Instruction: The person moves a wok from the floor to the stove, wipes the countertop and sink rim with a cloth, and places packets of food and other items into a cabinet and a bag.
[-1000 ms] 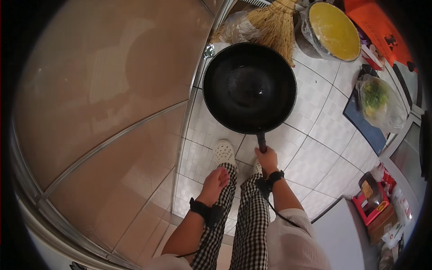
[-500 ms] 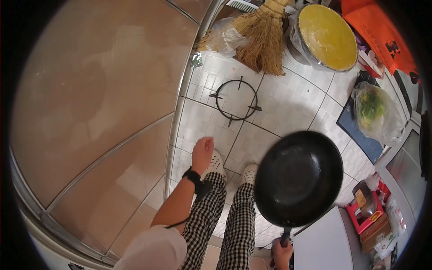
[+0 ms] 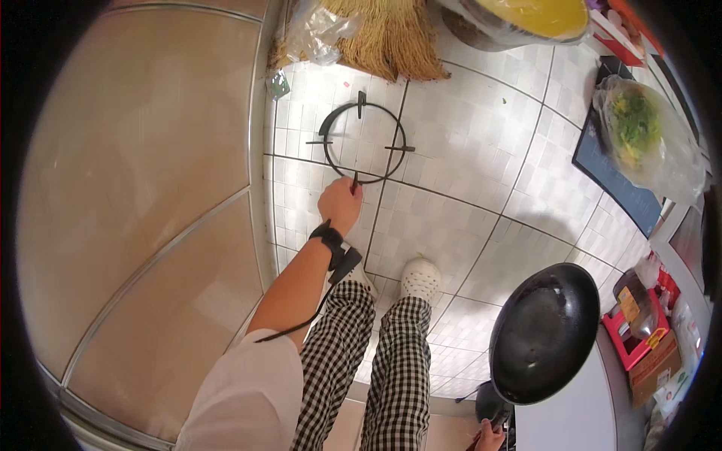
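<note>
My left hand (image 3: 340, 201) has its fingers closed on the near prong of a black metal ring stand (image 3: 404, 134), which is on the white tiled floor (image 3: 444, 203) between my feet and the broom. My right hand (image 3: 489, 436), at the bottom edge on the right, grips the handle of a large black wok (image 3: 545, 323), tilted off to my right. Below me show my checked trousers and white perforated clogs (image 3: 420, 278).
Beige glossy panels (image 3: 128, 188) line the left. A straw broom (image 3: 391, 41) and a yellow-topped, plastic-wrapped container (image 3: 526, 15) stand ahead. A bagged bunch of greens (image 3: 632, 120) lies on a blue board (image 3: 598, 173). A red crate (image 3: 628, 342) sits beside a white surface (image 3: 564, 406).
The wok has swung from ahead of me down to the right, uncovering the ring stand. My left hand has moved forward and closed on that stand.
</note>
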